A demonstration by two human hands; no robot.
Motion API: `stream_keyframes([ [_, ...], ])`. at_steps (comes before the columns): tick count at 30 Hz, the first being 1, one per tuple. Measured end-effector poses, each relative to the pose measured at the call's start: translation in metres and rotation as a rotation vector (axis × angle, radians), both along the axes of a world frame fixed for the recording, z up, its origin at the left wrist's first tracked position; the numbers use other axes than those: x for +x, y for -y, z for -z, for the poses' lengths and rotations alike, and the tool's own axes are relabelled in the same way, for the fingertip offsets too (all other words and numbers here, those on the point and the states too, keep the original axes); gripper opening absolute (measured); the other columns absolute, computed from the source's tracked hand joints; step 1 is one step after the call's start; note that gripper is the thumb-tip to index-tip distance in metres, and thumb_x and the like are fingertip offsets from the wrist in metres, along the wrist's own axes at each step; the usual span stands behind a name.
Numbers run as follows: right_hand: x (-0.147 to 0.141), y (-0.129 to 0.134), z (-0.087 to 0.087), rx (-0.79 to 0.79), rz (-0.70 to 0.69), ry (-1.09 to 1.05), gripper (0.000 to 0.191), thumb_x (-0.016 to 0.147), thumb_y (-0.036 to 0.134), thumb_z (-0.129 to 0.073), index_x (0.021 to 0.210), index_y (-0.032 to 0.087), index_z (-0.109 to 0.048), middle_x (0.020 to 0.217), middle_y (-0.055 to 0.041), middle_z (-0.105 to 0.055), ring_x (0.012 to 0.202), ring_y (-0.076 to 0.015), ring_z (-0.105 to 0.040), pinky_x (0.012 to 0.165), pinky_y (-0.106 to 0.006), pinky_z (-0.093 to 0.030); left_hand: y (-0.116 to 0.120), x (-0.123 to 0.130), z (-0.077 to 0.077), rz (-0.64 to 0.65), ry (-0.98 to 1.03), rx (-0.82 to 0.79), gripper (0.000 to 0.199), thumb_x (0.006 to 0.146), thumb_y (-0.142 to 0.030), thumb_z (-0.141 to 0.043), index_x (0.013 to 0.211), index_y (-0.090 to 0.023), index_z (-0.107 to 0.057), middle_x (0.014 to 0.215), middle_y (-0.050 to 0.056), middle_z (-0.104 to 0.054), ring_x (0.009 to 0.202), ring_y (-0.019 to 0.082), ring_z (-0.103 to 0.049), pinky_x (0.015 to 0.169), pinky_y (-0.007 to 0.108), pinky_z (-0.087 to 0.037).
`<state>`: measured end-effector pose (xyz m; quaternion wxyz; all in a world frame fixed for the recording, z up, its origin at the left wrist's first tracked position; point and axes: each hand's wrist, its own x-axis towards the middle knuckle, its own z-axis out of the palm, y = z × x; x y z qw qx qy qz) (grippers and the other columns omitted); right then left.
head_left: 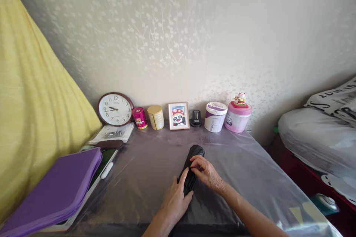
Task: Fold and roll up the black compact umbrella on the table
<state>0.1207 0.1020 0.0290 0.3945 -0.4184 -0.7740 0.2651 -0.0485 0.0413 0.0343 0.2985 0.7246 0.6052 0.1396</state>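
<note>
A black folded umbrella point(196, 150) lies lengthwise on the table, its far end pointing toward the wall. My left hand point(175, 197) is wrapped around its near part, with the thumb and fingers on either side of the rolled fabric. Over the middle of the umbrella, my right hand point(207, 173) is closed in a pinch at the fabric. Whatever small part lies between those fingertips is too hidden to make out. The umbrella's near end is partly covered by my left hand.
Along the wall stand a clock point(115, 109), a pink can point(139, 117), a yellow-lidded can point(156, 117), a panda picture frame point(178, 116), a small black stand point(196, 119), a white tub point(215, 117) and a pink tub point(237, 119) bearing a figurine. A purple folder point(55, 192) lies left.
</note>
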Motion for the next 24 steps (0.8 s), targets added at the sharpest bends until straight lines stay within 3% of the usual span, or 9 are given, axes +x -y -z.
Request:
stream_keyframes([
  [5, 0.008, 0.004, -0.014, -0.181, -0.052, -0.029, 0.005, 0.078, 0.022, -0.056, 0.074, 0.019, -0.057, 0.071, 0.0002, -0.059, 0.066, -0.0122, -0.054, 0.061, -0.024, -0.043, 0.002, -0.002, 0.002, 0.01, -0.057, 0.029, 0.059, 0.083, -0.034, -0.044, 0.138, -0.031, -0.022, 0.117, 0.009, -0.049, 0.09, 0.019, -0.059, 0.076, 0.026, -0.043],
  [12, 0.011, 0.007, -0.02, -0.457, -0.125, -0.179, 0.016, 0.077, 0.036, -0.059, 0.076, 0.019, -0.056, 0.065, 0.0028, -0.056, 0.063, -0.0128, -0.056, 0.063, -0.025, -0.046, 0.004, -0.004, 0.003, 0.03, -0.074, 0.034, 0.057, 0.084, -0.036, -0.041, 0.138, -0.033, -0.022, 0.124, 0.011, -0.046, 0.094, 0.023, -0.06, 0.079, 0.032, -0.044],
  [19, 0.002, 0.005, -0.021, -0.5, -0.134, -0.183, 0.016, 0.077, 0.035, -0.058, 0.075, 0.019, -0.056, 0.059, 0.0042, -0.053, 0.057, -0.0109, -0.053, 0.059, -0.023, -0.043, 0.008, -0.006, -0.001, 0.055, -0.177, 0.011, 0.054, 0.085, -0.034, -0.042, 0.136, -0.035, -0.027, 0.133, 0.015, -0.041, 0.093, 0.027, -0.062, 0.079, 0.038, -0.046],
  [24, -0.007, 0.002, -0.018, -0.441, -0.108, -0.112, 0.013, 0.077, 0.031, -0.057, 0.074, 0.018, -0.059, 0.065, 0.0029, -0.054, 0.055, -0.0098, -0.053, 0.055, -0.022, -0.042, 0.011, -0.003, -0.005, 0.095, -0.248, 0.024, 0.053, 0.085, -0.029, -0.043, 0.136, -0.033, -0.028, 0.133, 0.018, -0.04, 0.092, 0.027, -0.063, 0.077, 0.037, -0.047],
])
